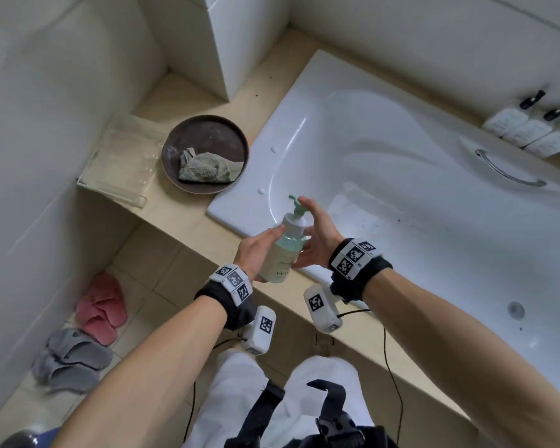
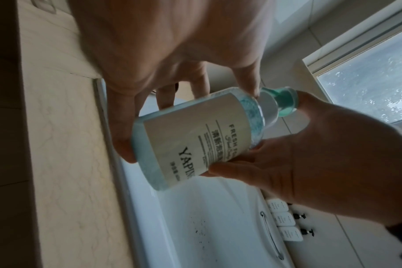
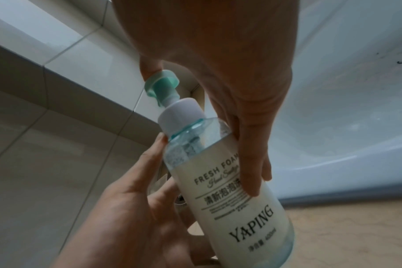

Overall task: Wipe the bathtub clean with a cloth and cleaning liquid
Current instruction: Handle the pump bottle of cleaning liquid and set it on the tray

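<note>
A clear bottle of teal cleaning liquid [image 1: 285, 245] with a white label and a green pump hangs tilted over the near rim of the white bathtub [image 1: 401, 163]. My left hand [image 1: 257, 250] holds its body from the left, thumb and fingers wrapped round it [image 2: 124, 141]. My right hand [image 1: 317, 231] grips it from the right, thumb on the label [image 3: 252, 172] and a fingertip on the pump top [image 1: 299, 200]. The grey-green cloth [image 1: 207, 168] lies crumpled in a brown round dish [image 1: 207, 130] on the ledge at the tub's left end. Dark specks dot the tub floor [image 1: 401, 221].
A clear glass tray [image 1: 120, 156] lies left of the dish. Three white pump bottles [image 1: 527, 130] stand on the far ledge behind a chrome grab handle [image 1: 505, 171]. The drain [image 1: 516, 310] is at the right. Pink slippers [image 1: 101, 305] and grey slippers [image 1: 72, 363] lie on the floor.
</note>
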`<action>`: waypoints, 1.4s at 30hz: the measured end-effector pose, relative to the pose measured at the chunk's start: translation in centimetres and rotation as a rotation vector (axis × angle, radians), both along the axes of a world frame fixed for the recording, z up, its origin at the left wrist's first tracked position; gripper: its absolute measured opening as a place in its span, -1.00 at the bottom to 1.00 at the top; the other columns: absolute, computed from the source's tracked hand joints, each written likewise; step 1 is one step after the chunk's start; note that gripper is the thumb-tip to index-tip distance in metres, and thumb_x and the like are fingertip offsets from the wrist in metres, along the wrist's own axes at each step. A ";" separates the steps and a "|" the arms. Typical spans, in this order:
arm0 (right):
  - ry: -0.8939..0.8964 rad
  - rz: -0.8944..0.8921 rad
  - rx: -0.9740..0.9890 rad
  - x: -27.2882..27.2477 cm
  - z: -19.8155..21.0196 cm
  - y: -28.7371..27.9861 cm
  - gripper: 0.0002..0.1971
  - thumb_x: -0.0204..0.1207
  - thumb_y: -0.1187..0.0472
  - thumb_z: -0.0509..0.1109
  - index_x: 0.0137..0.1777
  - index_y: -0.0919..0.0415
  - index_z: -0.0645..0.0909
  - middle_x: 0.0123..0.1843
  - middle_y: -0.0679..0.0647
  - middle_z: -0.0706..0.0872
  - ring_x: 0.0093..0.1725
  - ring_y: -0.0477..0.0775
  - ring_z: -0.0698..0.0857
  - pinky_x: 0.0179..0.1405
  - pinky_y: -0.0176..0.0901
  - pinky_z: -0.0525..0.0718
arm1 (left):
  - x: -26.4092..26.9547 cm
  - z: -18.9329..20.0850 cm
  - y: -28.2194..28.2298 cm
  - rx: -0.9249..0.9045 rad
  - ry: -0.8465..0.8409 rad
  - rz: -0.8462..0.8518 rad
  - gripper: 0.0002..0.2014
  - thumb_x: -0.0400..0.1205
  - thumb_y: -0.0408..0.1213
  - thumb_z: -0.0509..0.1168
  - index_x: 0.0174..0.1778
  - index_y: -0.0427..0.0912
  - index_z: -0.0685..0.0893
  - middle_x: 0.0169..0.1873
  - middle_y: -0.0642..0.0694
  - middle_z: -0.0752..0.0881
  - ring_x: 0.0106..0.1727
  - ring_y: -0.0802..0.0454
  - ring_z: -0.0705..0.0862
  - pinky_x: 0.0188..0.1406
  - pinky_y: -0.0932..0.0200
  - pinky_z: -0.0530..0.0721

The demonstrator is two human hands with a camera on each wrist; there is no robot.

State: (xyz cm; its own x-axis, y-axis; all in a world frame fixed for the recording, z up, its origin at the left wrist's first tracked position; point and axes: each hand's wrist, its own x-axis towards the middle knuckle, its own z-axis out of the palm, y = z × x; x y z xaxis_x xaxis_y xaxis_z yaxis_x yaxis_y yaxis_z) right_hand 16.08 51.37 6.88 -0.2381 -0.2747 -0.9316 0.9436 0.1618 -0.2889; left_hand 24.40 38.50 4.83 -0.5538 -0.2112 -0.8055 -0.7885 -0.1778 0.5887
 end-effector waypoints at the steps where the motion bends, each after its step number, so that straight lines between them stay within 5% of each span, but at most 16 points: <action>1: -0.001 0.003 0.008 0.0 -0.3 -1.3 0.00 0.31 -0.46 0.31 0.48 0.39 0.35 0.37 0.41 0.54 0.32 0.49 0.57 0.34 0.39 0.54 | 0.0 -0.2 -1.2 0.018 -0.008 0.004 -0.48 0.45 0.28 0.38 0.27 0.13 0.70 0.09 -0.03 0.62 0.09 -0.16 0.59 -0.02 -0.22 0.71; 6: 0.028 -0.004 0.095 0.2 -0.9 -6.5 -0.16 0.41 -0.42 0.27 0.39 0.33 0.38 0.36 0.40 0.52 0.27 0.47 0.58 0.17 0.34 0.60 | 0.2 -1.4 -5.9 0.053 -0.025 0.007 -0.44 0.48 0.26 0.36 0.36 0.11 0.65 0.13 -0.03 0.60 0.10 -0.16 0.55 -0.30 0.09 0.59; 11: 0.028 -0.026 0.124 0.7 -1.7 -8.2 -0.17 0.46 -0.41 0.24 0.40 0.34 0.40 0.30 0.39 0.55 0.22 0.46 0.61 0.16 0.32 0.62 | 0.2 -3.0 -8.5 0.046 -0.013 -0.085 -0.32 0.38 0.39 0.36 0.39 0.17 0.62 0.31 -0.03 0.61 0.20 -0.15 0.56 0.08 -0.25 0.68; 14: 0.005 -0.042 0.046 0.8 -2.0 -8.1 -0.10 0.41 -0.44 0.27 0.45 0.33 0.36 0.37 0.41 0.53 0.30 0.45 0.59 0.25 0.31 0.60 | 0.0 -3.0 -9.3 0.037 0.039 -0.142 -0.27 0.32 0.44 0.35 0.38 0.18 0.63 0.41 -0.01 0.60 0.32 -0.07 0.56 0.14 -0.03 0.55; 18: 0.014 0.027 0.031 -0.1 -1.9 -7.6 0.04 0.30 -0.56 0.25 0.48 0.34 0.34 0.40 0.42 0.53 0.37 0.43 0.57 0.37 0.26 0.56 | -1.2 -2.6 -9.8 0.013 0.038 -0.174 -0.31 0.35 0.42 0.35 0.35 0.17 0.65 0.38 0.02 0.62 0.33 -0.09 0.56 0.12 -0.04 0.60; 22: 0.256 0.089 0.154 -1.9 -0.6 -7.6 -0.18 0.46 -0.41 0.28 0.44 0.29 0.48 0.34 0.30 0.64 0.26 0.32 0.66 0.17 0.19 0.70 | -1.9 -1.5 -9.9 -0.004 0.000 -0.141 -0.46 0.35 0.38 0.39 0.23 0.30 0.69 0.23 0.01 0.60 0.25 -0.19 0.55 0.12 -0.32 0.66; 27: 0.427 0.115 0.113 -4.4 0.9 -7.5 -0.47 0.49 -0.23 0.42 0.21 0.22 0.63 0.18 0.17 0.75 0.15 0.21 0.74 0.00 0.12 0.80 | -3.7 0.4 -10.2 -0.053 0.064 -0.086 -0.82 0.47 0.22 0.40 -0.07 0.32 0.74 0.10 0.04 0.67 0.18 -0.10 0.59 0.21 -0.20 0.63; 30: 0.478 0.115 0.063 -5.8 2.1 -7.8 -0.57 0.51 -0.15 0.45 0.13 0.21 0.61 0.14 0.17 0.76 0.14 0.22 0.74 0.01 0.15 0.80 | -5.2 1.3 -10.4 -0.092 0.124 -0.077 -0.68 0.48 0.24 0.38 0.08 0.23 0.73 0.14 0.03 0.72 0.13 -0.02 0.63 0.21 -0.11 0.63; 34: 0.572 0.126 0.032 -7.6 3.6 -9.0 -0.56 0.56 -0.11 0.42 0.19 0.25 0.55 0.12 0.19 0.77 0.10 0.18 0.76 -0.11 0.04 0.78 | -7.1 1.9 -11.3 -0.165 0.157 -0.081 -0.21 0.26 0.49 0.36 0.38 0.17 0.59 0.35 0.01 0.62 0.35 -0.08 0.56 0.36 -0.14 0.50; 38: 0.702 0.183 0.109 -9.0 3.9 -11.2 -0.60 0.54 -0.13 0.43 0.13 0.18 0.52 0.11 0.22 0.75 0.02 0.13 0.74 -0.14 0.04 0.77 | -9.3 2.2 -13.2 -0.263 0.202 -0.053 -0.25 0.50 0.19 0.41 0.54 -0.13 0.44 0.46 -0.10 0.51 0.40 -0.01 0.49 0.35 0.11 0.42; 42: 0.829 0.260 0.209 -10.1 3.0 -14.2 -0.61 0.52 -0.21 0.38 0.11 0.08 0.51 0.08 0.13 0.73 0.02 0.15 0.74 -0.03 0.20 0.79 | -10.9 1.5 -16.4 -0.290 0.191 -0.028 -0.33 0.50 0.16 0.41 0.50 -0.06 0.49 0.41 -0.02 0.55 0.36 0.03 0.50 0.29 0.16 0.43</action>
State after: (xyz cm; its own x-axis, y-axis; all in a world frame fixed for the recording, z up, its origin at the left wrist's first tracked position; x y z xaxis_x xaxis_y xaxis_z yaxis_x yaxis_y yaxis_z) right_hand 6.02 37.19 9.86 -0.8112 -0.2577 -0.5249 0.3710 0.4670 -0.8027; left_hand 13.47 22.11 6.38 -0.6973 -0.3988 -0.5956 -0.6617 0.0388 0.7488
